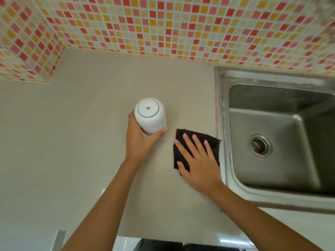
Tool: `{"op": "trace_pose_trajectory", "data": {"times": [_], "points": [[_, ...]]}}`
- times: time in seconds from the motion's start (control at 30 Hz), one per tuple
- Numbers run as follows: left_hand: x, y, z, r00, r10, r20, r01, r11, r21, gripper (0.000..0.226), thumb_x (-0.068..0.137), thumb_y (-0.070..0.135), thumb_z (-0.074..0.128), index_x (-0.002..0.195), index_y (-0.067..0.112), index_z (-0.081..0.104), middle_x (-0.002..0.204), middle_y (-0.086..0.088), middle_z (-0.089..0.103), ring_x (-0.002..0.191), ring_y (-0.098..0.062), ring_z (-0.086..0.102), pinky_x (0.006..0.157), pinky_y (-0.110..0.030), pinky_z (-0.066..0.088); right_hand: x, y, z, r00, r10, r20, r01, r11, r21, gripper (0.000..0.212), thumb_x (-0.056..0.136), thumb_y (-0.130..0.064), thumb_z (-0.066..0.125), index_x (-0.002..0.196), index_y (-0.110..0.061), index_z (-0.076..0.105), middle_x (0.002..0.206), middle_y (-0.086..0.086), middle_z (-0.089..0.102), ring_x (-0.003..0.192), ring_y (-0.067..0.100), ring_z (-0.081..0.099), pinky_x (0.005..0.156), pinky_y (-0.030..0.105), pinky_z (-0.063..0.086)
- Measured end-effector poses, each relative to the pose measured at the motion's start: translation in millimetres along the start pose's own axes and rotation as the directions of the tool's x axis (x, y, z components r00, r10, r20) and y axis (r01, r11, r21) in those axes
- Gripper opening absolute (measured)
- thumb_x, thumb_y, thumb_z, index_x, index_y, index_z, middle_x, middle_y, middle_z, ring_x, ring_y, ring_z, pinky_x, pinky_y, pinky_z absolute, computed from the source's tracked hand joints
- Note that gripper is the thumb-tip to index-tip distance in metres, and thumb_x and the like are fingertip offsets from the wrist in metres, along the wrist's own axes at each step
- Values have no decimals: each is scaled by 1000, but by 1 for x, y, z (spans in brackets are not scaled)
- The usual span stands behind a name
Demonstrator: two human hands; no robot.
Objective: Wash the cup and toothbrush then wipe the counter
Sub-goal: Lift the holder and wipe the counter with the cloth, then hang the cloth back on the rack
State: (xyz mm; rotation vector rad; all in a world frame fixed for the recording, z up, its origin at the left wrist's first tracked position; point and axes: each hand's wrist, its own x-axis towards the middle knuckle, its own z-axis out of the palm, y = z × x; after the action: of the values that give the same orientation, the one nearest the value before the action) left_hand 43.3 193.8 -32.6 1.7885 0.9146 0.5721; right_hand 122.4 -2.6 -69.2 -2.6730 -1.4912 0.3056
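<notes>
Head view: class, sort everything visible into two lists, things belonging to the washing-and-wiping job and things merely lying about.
Belongs to the job:
- white ceramic cup, base up, in the grip of the left hand
- dark brown square cloth, under the flat right hand
- beige counter
- stainless steel sink

Merely there:
- orange-and-red mosaic tiled wall

No toothbrush is visible.

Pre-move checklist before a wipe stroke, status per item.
1. Left hand grips cup: ok.
2. Cup lifted off counter: cannot tell.
3. Right hand flat on cloth: ok.
4. Cloth apart from cup: ok.
5. Cloth stops short of sink rim: cannot tell.
6. Toothbrush washed: cannot tell, not in view.
</notes>
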Motion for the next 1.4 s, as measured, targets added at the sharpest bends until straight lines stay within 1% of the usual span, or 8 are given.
{"op": "trace_pose_trajectory", "data": {"times": [0.23,0.3,0.4,0.5,0.63,0.8,0.97,1.4], "points": [[-5,-4,-5,996,43,81,-47,998,52,93,65,40,87,140,33,32,135,25,43,126,5,42,104,-23,39,-1,-1,-6,1000,-16,-15,18,997,80,59,97,-58,24,151,-34,16,159,-6,11,148,18,2,119,46,3],[-20,-10,-3,999,25,23,-29,987,155,88,73,40,81,144,25,31,140,10,44,131,-10,39,107,-32,38,1,0,-13,999,20,-48,-2,935,355,53,100,-53,22,149,-34,26,157,-12,20,147,8,7,120,41,2],[-70,-11,6,992,-30,-120,59,967,250,52,89,28,65,135,17,42,121,2,50,116,-15,42,99,-38,43,-1,19,-27,958,259,-124,-88,675,733,35,101,-28,42,134,-26,52,136,-12,51,130,5,40,114,35,29],[-97,-6,21,980,174,93,-194,935,297,24,95,23,54,118,17,58,108,6,56,104,-10,46,91,-27,42,-1,48,-36,904,364,-225,-164,780,604,28,96,-19,52,123,-18,61,120,-4,60,114,13,51,102,39,43],[-66,19,55,902,286,323,-397,844,361,25,98,17,49,120,12,60,118,-2,61,108,-18,50,94,-15,34,5,65,-46,937,344,-64,-286,858,427,41,90,-34,62,126,-16,58,120,2,56,116,19,45,97,26,36],[-27,34,85,873,128,470,-431,652,624,39,100,19,45,138,8,41,138,-9,48,122,-28,43,102,-35,38,8,66,-55,944,328,-13,-299,875,380,23,88,-29,65,106,-16,69,103,4,61,103,21,53,84,26,41],[-16,45,83,874,29,484,-432,502,749,27,97,29,50,117,13,59,119,-8,56,114,-26,45,92,-37,43,10,72,-70,949,312,54,-304,847,436,15,88,-26,64,99,-20,73,98,4,66,94,22,62,83,34,49],[-18,185,121,823,330,463,-559,613,558,18,96,33,51,104,25,65,99,3,67,96,-20,59,94,-36,38,-31,174,-183,906,317,-281,-165,874,457,15,89,-27,64,99,-19,71,90,-3,62,87,19,59,79,27,42]]}}
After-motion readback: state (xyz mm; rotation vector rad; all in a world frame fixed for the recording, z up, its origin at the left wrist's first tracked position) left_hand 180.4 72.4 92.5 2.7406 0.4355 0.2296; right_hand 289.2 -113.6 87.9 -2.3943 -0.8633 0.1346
